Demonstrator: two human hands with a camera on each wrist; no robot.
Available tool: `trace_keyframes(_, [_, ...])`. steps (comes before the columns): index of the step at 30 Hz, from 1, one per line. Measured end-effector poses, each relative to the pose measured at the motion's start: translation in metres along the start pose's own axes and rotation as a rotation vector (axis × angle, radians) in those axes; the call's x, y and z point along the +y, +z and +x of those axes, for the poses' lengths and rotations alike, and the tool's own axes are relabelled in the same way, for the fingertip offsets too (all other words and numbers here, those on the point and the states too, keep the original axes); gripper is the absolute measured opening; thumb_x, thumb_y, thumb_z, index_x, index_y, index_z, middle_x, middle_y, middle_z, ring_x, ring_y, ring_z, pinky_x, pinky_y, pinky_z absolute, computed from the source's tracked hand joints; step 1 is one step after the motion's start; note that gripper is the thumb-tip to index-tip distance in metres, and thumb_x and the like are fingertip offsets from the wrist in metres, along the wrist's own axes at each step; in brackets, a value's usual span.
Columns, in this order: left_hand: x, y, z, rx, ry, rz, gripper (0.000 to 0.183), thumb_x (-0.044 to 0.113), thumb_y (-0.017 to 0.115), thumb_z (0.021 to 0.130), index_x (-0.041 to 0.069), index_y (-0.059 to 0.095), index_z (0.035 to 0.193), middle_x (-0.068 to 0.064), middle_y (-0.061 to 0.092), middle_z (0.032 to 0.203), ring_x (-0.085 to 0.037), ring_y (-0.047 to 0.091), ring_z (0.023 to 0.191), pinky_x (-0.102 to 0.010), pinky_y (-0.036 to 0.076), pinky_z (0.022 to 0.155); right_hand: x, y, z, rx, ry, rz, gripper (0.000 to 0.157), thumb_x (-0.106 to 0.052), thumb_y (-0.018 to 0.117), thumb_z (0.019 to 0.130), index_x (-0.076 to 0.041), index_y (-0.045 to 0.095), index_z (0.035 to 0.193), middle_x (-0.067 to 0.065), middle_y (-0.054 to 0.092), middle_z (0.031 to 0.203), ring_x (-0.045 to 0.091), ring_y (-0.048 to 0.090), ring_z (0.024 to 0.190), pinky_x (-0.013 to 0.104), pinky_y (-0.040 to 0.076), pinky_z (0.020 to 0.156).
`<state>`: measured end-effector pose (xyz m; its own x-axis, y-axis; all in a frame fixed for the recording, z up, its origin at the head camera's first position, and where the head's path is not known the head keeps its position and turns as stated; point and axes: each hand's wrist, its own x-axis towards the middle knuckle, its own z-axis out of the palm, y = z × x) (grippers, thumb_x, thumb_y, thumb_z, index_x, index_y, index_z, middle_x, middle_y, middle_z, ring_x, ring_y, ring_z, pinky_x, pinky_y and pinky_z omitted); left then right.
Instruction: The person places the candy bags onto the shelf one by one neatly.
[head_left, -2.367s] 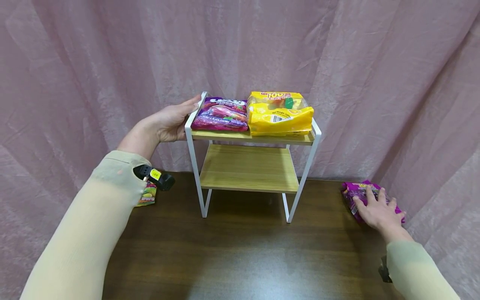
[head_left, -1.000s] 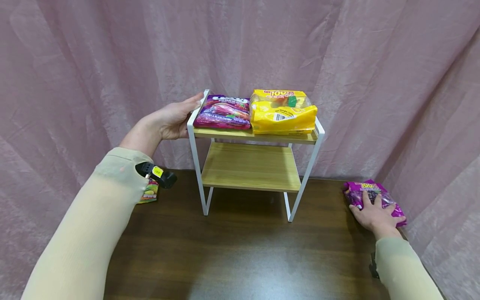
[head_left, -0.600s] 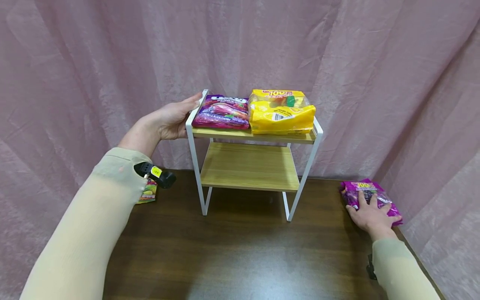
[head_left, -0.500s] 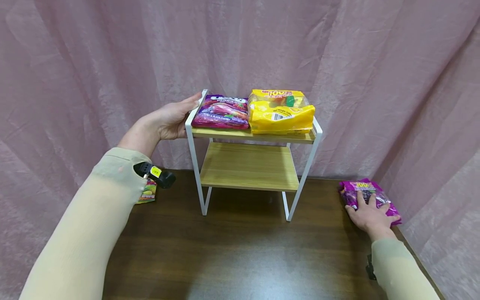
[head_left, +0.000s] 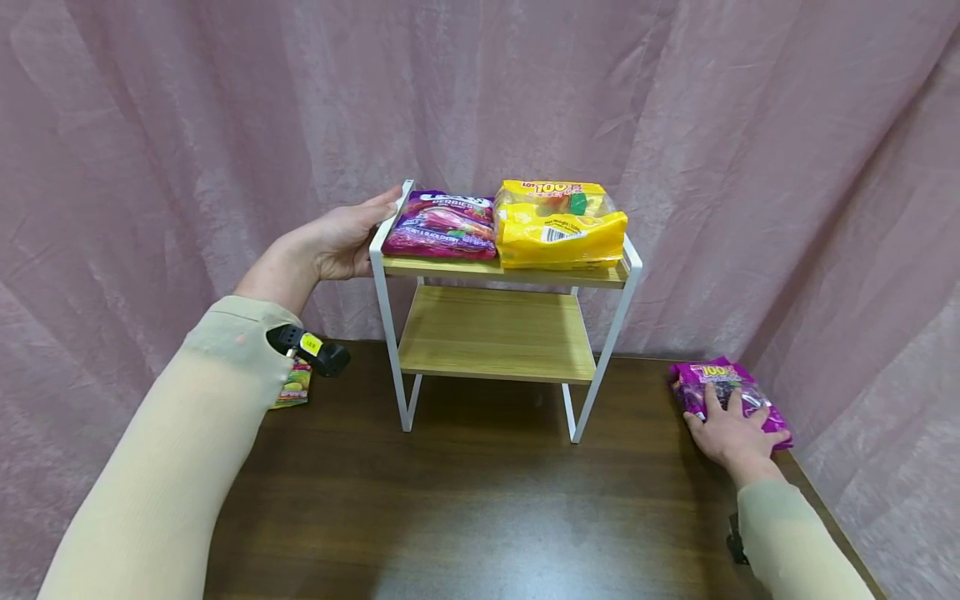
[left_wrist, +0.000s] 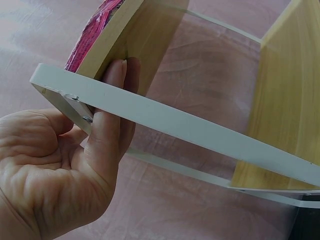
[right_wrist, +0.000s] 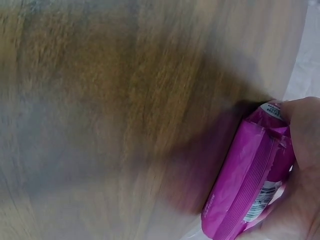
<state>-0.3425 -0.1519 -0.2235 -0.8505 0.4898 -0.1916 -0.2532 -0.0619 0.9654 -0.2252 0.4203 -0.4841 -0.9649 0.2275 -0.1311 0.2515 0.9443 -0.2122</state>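
At the left end of the rack point(head_left: 498, 333), the head view shows the left hand point(head_left: 341, 242) pinching the frame and top shelf point(head_left: 487, 270) together, thumb above, other fingers below. On that shelf lie the Berries bag point(head_left: 441, 227) and, touching its right side, the yellow bag point(head_left: 562, 237). Well to the right, the purple bag point(head_left: 738, 377) lies on the table point(head_left: 495, 508), near the curtain point(head_left: 570, 100). The right hand point(head_left: 731, 435) rests on it, fingers spread wide across the top. Partly hidden behind the left sleeve point(head_left: 165, 458) is a green bag point(head_left: 296, 387).

From the left wrist, the hand reaches round the white frame bar point(left_wrist: 180, 122), with fingertips against the underside of the wooden shelf. Pink wrapper point(left_wrist: 92, 37) shows over its far side.

From the right wrist, the purple bag lies at the lower right, its barcode point(right_wrist: 260, 202) towards the palm. The hand lies against it, cut by the picture's edge; whether the fingertips press into the wrapper, I cannot tell. A shadow point(right_wrist: 187, 155) falls beside the bag.
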Motion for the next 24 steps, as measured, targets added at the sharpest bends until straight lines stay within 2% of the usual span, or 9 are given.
trace_keyframes(19, [0.0, 0.0, -0.001, 0.011, -0.008, -0.003, 0.059, 0.04, 0.038, 0.11, 0.055, 0.011, 0.16, -0.013, 0.071, 0.105, -0.021, 0.075, 0.077, -0.034, 0.064, 0.064, -0.016, 0.01, -0.008, 0.019, -0.008, -0.04, 0.082, -0.054, 0.046, 0.104, -0.007, 0.014, 0.162, 0.042, -0.003, 0.157, 0.077, -0.009, 0.132, 0.095, -0.007, 0.09])
trace_keyframes(24, [0.0, 0.0, -0.001, 0.004, -0.004, 0.0, 0.059, 0.04, 0.038, 0.11, 0.054, 0.01, 0.16, -0.013, 0.071, 0.106, -0.021, 0.075, 0.078, -0.034, 0.064, 0.065, -0.021, 0.012, -0.011, 0.032, -0.014, -0.055, 0.08, -0.054, 0.046, 0.104, -0.007, 0.016, 0.162, 0.042, 0.0, 0.157, 0.077, -0.006, 0.133, 0.095, -0.005, 0.091])
